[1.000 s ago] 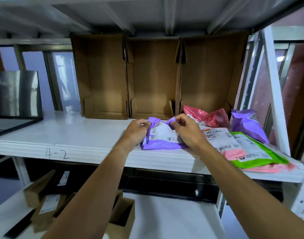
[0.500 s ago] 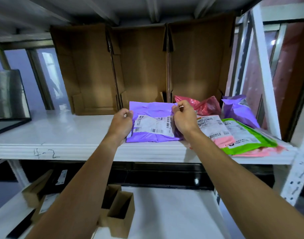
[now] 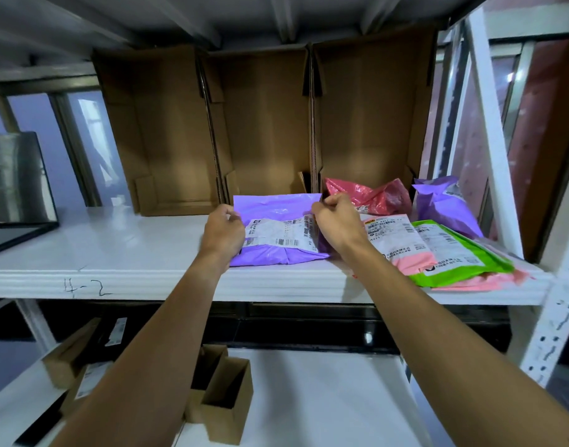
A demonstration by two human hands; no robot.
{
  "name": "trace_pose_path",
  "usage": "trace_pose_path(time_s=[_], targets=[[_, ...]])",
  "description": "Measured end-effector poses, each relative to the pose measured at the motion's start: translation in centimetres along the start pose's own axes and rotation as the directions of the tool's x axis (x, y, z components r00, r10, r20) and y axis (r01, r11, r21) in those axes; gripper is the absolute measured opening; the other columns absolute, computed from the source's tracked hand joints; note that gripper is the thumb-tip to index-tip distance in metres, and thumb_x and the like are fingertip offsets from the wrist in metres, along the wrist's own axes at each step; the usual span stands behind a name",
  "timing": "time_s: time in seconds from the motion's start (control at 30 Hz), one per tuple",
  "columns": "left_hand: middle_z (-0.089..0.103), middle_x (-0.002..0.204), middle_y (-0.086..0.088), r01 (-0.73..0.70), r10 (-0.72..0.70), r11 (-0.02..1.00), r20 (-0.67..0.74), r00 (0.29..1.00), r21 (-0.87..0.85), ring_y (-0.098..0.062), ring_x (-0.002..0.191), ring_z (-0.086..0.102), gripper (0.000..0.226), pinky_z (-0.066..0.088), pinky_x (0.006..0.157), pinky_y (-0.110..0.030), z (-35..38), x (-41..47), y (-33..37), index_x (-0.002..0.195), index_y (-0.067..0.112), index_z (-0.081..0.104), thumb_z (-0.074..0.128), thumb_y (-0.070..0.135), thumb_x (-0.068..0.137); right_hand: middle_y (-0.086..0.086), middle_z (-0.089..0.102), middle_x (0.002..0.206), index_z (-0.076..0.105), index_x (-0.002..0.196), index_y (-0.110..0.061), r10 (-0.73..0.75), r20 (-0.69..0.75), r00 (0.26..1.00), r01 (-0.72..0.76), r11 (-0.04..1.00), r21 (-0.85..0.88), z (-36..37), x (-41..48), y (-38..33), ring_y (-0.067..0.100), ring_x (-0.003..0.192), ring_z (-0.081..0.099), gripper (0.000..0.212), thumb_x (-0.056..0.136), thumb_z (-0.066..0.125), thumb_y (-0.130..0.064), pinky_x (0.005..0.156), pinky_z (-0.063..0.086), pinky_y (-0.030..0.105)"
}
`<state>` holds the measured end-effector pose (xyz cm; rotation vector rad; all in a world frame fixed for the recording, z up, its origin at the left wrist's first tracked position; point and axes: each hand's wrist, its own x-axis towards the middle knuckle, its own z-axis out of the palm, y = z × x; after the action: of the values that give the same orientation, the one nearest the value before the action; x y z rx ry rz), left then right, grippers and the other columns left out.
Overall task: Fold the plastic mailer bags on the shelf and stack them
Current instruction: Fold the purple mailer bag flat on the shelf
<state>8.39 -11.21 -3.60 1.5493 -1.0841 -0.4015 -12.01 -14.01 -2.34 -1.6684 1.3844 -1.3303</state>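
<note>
A purple mailer bag (image 3: 276, 233) with a white shipping label lies spread on the white shelf (image 3: 122, 253). My left hand (image 3: 223, 233) pinches its left edge, and my right hand (image 3: 336, 225) pinches its upper right corner. To the right lies a flat stack: a pink mailer (image 3: 402, 250) and a green mailer (image 3: 454, 259) on top of more pink ones. Behind them sit a crumpled red bag (image 3: 370, 196) and a crumpled purple bag (image 3: 444, 204).
Three open cardboard boxes (image 3: 270, 124) stand on end along the back of the shelf. A dark glass case (image 3: 15, 188) stands at the left. A white upright (image 3: 493, 130) bounds the right side. Small cardboard boxes (image 3: 225, 395) sit on the lower shelf.
The purple bag was bunched between my hands a second ago. Now it is opened out flat, with my hands spread apart at its two sides.
</note>
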Motion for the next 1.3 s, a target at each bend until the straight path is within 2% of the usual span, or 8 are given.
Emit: trace_pose_path(time_s=[0.13,0.27,0.4,0.57,0.83,1.1,1.17,1.3], targets=[[0.073,0.093,0.001,0.038,-0.036,0.994,0.023,0.999,-0.099,-0.024,0.085,0.074,0.019,0.062,0.072,-0.054,-0.2,0.3,0.0,0.096,0.031,0.057,0.042,0.030,0.084,0.004,0.071,0.088,0.045,0.112,-0.031,-0.007,0.081,0.997,0.006,1.000,0.012,0.6,0.2,0.3,0.032,0.091,0.067,0.049,0.067,0.053,-0.048,0.084,0.054,0.050],[0.069,0.094,0.006,-0.034,0.035,0.999,0.054,0.998,-0.013,-0.024,0.093,0.068,0.038,0.056,0.089,-0.051,0.3,-0.4,0.4,0.112,0.032,0.052,0.054,0.042,0.075,0.003,0.068,0.073,0.049,0.101,-0.034,-0.086,0.156,0.984,0.094,0.995,-0.043,1.0,0.4,0.9,0.029,0.074,0.064,0.032,0.070,0.046,-0.030,0.077,0.056,0.048],[0.047,0.149,-0.001,-0.188,0.179,0.961,0.065,0.982,0.201,-0.027,0.136,0.044,0.076,0.038,0.113,-0.046,0.5,-1.1,0.5,0.152,0.029,0.030,0.063,0.042,0.085,-0.002,0.062,0.082,0.063,0.106,-0.030,-0.139,0.171,0.976,0.151,0.987,-0.059,0.7,0.2,0.7,0.019,0.074,0.057,0.038,0.084,0.042,-0.009,0.067,0.043,0.033],[0.035,0.158,0.008,-0.447,0.363,0.800,0.270,0.892,0.400,-0.019,0.144,0.031,0.042,0.028,0.117,-0.043,1.1,-1.8,0.7,0.132,0.038,0.063,0.056,0.042,0.091,-0.004,0.059,0.092,0.069,0.104,-0.036,-0.193,0.158,0.968,0.203,0.978,-0.047,1.0,0.8,1.3,0.020,0.081,0.057,0.050,0.082,0.042,0.001,0.069,0.042,0.030],[0.063,0.097,0.004,-0.273,0.182,0.901,0.279,0.943,0.336,-0.014,0.098,0.057,0.044,0.047,0.089,-0.037,1.0,-1.7,1.5,0.053,0.024,0.064,0.050,0.049,0.087,-0.002,0.061,0.111,0.065,0.124,-0.032,-0.291,-0.018,0.957,0.282,0.939,-0.197,0.6,0.6,0.9,0.019,0.102,0.061,0.043,0.089,0.049,-0.012,0.090,0.049,0.035],[0.068,0.068,-0.003,-0.211,0.176,0.943,0.152,0.973,0.256,-0.022,0.077,0.062,0.054,0.049,0.076,-0.038,0.7,-2.1,1.7,0.065,0.004,0.071,0.048,0.047,0.089,-0.001,0.067,0.070,0.063,0.061,-0.024,-0.285,0.038,0.958,0.283,0.907,-0.313,0.8,-0.2,0.7,0.027,0.077,0.061,0.030,0.082,0.049,-0.039,0.065,0.044,0.033],[0.063,0.050,0.007,-0.187,0.173,0.962,0.083,0.981,0.198,-0.016,0.063,0.058,0.048,0.044,0.068,-0.032,0.5,-2.1,1.6,0.072,0.007,0.078,0.051,0.041,0.094,0.002,0.065,0.065,0.065,0.061,-0.017,-0.267,0.028,0.963,0.262,0.910,-0.320,0.7,-0.2,0.6,0.028,0.073,0.060,0.039,0.085,0.050,-0.043,0.063,0.040,0.032],[0.074,0.070,0.000,-0.221,0.214,0.960,0.057,0.975,0.172,-0.018,0.079,0.069,0.022,0.054,0.076,-0.030,0.3,-1.6,0.9,0.075,0.011,0.080,0.068,0.023,0.089,-0.006,0.071,0.077,0.073,0.074,-0.027,-0.258,0.155,0.954,0.295,0.898,-0.327,0.9,-0.1,0.6,0.021,0.081,0.064,0.034,0.085,0.050,-0.051,0.075,0.052,0.036]])
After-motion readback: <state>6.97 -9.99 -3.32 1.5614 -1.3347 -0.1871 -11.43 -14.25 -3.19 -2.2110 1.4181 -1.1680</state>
